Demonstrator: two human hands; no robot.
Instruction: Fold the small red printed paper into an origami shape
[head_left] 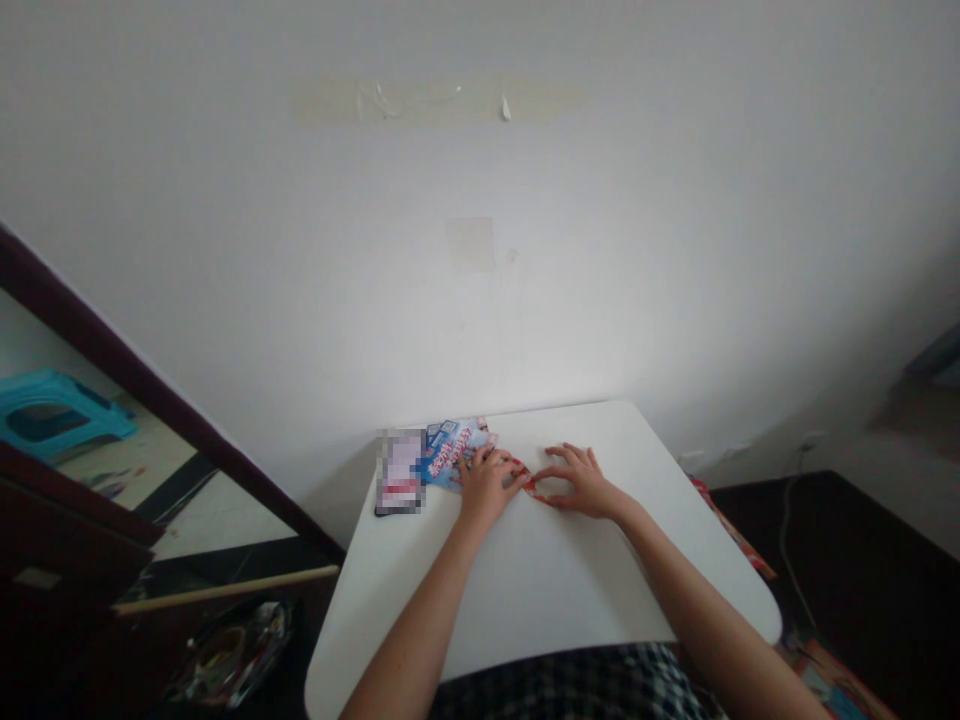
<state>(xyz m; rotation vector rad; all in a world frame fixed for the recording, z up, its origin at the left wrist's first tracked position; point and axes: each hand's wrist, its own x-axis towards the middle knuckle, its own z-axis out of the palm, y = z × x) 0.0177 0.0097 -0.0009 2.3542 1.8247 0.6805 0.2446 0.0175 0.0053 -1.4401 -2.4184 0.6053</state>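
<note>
Both my hands rest on a small white table (540,580) near its far edge. My left hand (486,482) lies with fingers curled on a small red paper piece (527,480). My right hand (579,480) pinches the other end of that same red piece with thumb and fingertips. Just left of my left hand lies a blue and white printed sheet (450,450), partly under my fingers. A dark phone (400,470) with a lit screen lies beside the sheet at the table's far left.
A white wall stands right behind the table. A dark door frame (150,390) slants at the left, with a turquoise stool (52,415) beyond it. A wooden stick (225,592) and clutter lie on the floor at the left. A cable (787,530) hangs at the right.
</note>
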